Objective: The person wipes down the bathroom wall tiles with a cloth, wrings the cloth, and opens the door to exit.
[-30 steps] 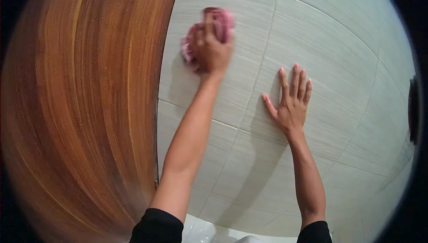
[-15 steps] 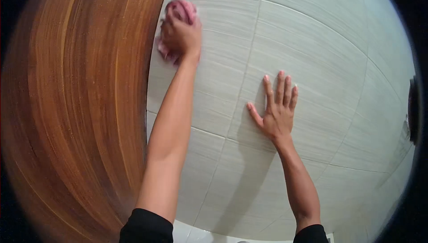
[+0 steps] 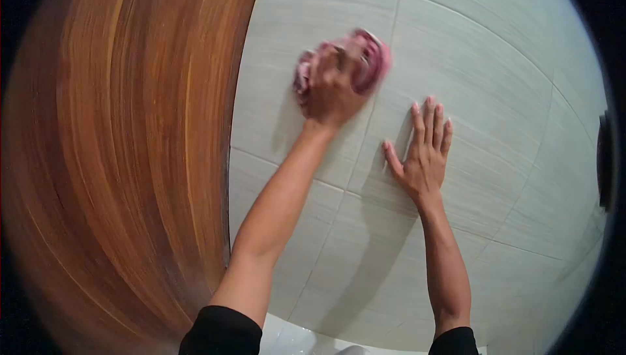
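Observation:
A crumpled pink cloth (image 3: 374,61) is pressed against the pale tiled wall (image 3: 482,68) under my left hand (image 3: 334,91), whose fingers are wrapped over it. The cloth bulges out on both sides of the hand and is slightly blurred. Lower and to the right, my right hand (image 3: 425,159) lies flat on the same tiles with its fingers spread, holding nothing.
A glossy brown wood-grain panel (image 3: 143,133) borders the tiles on the left. At the far right edge is a dark object (image 3: 604,159). Below, a white glossy surface (image 3: 293,340) shows between the black sleeves.
My left hand and the cloth went left along the wall, then came back right and lower, nearer my right hand. My right hand stays flat on the tiles; the view has shifted slightly.

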Tool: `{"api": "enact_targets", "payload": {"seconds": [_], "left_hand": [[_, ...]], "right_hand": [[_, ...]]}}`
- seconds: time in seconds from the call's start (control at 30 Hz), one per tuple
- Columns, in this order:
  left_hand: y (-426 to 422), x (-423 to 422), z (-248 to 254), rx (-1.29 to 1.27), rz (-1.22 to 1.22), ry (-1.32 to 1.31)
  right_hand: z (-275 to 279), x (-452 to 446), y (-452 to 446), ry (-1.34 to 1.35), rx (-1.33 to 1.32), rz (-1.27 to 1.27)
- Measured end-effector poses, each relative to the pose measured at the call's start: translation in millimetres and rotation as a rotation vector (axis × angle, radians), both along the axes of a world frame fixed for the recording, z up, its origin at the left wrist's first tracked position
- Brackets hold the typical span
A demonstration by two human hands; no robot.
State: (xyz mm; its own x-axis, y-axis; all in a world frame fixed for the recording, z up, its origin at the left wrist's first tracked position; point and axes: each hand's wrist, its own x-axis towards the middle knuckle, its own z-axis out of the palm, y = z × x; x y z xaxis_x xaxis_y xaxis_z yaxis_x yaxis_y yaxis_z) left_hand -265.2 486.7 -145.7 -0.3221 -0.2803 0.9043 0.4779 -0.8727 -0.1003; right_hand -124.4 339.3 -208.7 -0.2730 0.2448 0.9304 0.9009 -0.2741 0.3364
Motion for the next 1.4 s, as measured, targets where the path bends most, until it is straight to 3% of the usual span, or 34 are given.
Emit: {"api": "enact_targets", "payload": {"seconds": [0.1,0.17,0.3,0.4,0.47,0.6,0.73,0.77,0.83,0.9,0.97,1.1,1.2,1.4], "left_hand": [[3.7,0.6,4.5,-0.192,-0.060,-0.158],[-7.2,5.7,-10.9,-0.180,-0.036,-0.189],[-8.7,4.9,-70.7,-0.049,0.055,0.017],[14.9,-26.8,-101.0,0.104,-0.049,0.182],[23.5,-43.7,-101.0,-0.128,0.024,-0.033],[10.9,-20.2,-97.1,-0.319,0.000,-0.272],[-6.5,8.5,-145.7,-0.108,0.073,0.127],[-8.4,1.2,-156.9,-0.116,0.088,0.118],[-6.1,-11.4,-172.7,0.032,-0.076,0.294],[12.2,-31.3,-174.7,0.030,-0.035,0.263],[24.9,-48.0,-175.3,-0.129,0.036,0.041],[62.9,-81.2,-189.3,-0.210,0.013,-0.102],[86.9,-94.5,-215.9,-0.283,0.061,-0.176],[100.4,-107.3,-281.5,-0.228,0.008,-0.042]], "right_hand": [[-0.7,1.5,1.3,0.001,0.037,-0.006],[-1.3,6.2,5.7,-0.002,0.043,-0.006],[-1.3,2.6,10.6,0.000,0.091,-0.020],[-1.1,4.1,10.5,-0.024,0.107,-0.050],[0.2,4.0,10.6,-0.028,0.115,-0.059],[-4.0,3.6,11.9,-0.022,0.115,-0.072],[-10.5,-2.5,15.7,-0.002,0.095,-0.034],[-20.3,-8.3,17.3,0.038,0.091,-0.002],[-41.8,-15.5,18.5,0.112,0.082,0.052],[-71.0,-27.7,21.1,0.090,0.039,0.113],[-85.4,-29.5,19.8,0.075,-0.013,0.163],[-94.3,-32.7,22.6,0.078,-0.086,0.114],[-96.4,-32.1,32.8,0.034,0.010,0.013],[-97.7,-30.8,33.7,0.013,0.014,-0.011]]}}
